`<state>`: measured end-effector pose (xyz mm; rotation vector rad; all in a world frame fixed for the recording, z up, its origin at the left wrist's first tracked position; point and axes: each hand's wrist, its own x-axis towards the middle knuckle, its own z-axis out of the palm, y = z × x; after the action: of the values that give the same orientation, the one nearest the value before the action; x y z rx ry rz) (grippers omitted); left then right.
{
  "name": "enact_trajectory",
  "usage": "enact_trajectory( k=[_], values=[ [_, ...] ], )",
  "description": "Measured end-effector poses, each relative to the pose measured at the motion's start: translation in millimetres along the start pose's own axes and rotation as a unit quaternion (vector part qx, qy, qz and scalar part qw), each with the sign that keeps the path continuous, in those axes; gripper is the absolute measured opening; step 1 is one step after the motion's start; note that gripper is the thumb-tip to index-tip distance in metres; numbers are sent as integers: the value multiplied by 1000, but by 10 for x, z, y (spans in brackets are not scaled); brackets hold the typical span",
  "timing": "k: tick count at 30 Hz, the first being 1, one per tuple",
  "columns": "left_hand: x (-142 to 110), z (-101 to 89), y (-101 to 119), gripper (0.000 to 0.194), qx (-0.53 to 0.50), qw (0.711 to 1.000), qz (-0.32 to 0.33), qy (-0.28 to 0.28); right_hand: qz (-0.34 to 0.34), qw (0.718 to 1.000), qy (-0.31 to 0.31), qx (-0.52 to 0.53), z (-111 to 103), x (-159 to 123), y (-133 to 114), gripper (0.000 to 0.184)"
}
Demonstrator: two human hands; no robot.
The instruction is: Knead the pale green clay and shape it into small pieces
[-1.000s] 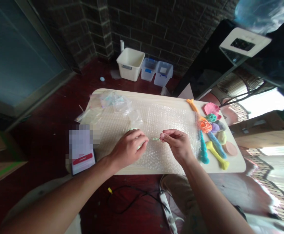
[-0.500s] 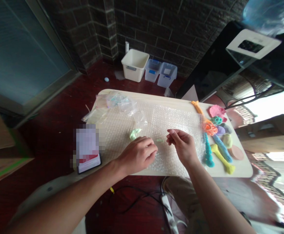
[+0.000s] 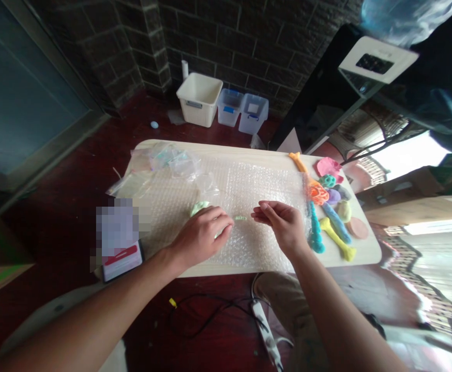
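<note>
My left hand (image 3: 202,232) is closed, its fingers curled downward beside a pale green soft lump (image 3: 198,207), which it partly covers. Whatever its fingertips hold, if anything, is hidden under the hand. My right hand (image 3: 282,225) is closed in a pinch, thumb against the fingers; what sits between them is too small to make out. In the gap between both hands, a short, thin pale green beaded strip (image 3: 240,218) lies on the bubble wrap (image 3: 265,181).
Modelled clay-like pieces crowd the table's right end, including a yellow bone shape (image 3: 338,239), an orange piece (image 3: 318,194) and a pink one (image 3: 329,168). Clear plastic bags (image 3: 183,163) lie at the back left. A phone-like device (image 3: 123,261) rests at the left edge.
The whole view has shifted left. Relative to the table, my left hand has moved slightly left, covering more of the green lump. My right hand is a little farther from the strip.
</note>
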<state>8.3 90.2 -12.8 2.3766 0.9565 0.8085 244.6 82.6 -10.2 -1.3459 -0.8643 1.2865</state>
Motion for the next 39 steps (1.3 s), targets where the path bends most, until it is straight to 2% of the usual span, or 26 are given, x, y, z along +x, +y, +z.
enact_trajectory(
  k=[3, 7, 11, 15, 21, 24, 30, 34, 39],
  values=[
    [85, 64, -2, 16, 26, 999, -27, -8, -6, 999, -15, -33, -61, -33, -28, 32],
    [201, 163, 26, 18, 67, 995, -58, -49, -29, 997, -19, -64, -146, -54, -51, 32],
    [279, 220, 78, 18, 106, 989, -65, -78, -38, 996, -14, -77, -168, -52, -38, 33],
    [328, 249, 95, 12, 123, 987, -62, -82, -38, 995, -13, -89, -143, -46, -14, 31],
    [349, 312, 38, 8, 115, 991, -48, -48, -41, 995, -15, -88, -145, -44, 17, 33],
    [328, 314, 1, 9, 66, 997, -33, -25, -47, 996, -19, -78, -145, -40, 33, 33],
    [200, 169, -62, 8, -48, 997, -43, 45, -36, 996, -44, -70, -112, -43, 26, 32],
    [119, 75, -71, 8, -56, 996, -44, 51, -48, 994, -60, -81, -90, -43, 31, 27],
    [92, 60, -65, 8, -53, 997, -39, 49, -37, 995, -68, -68, -51, -55, 55, 24]
  ],
)
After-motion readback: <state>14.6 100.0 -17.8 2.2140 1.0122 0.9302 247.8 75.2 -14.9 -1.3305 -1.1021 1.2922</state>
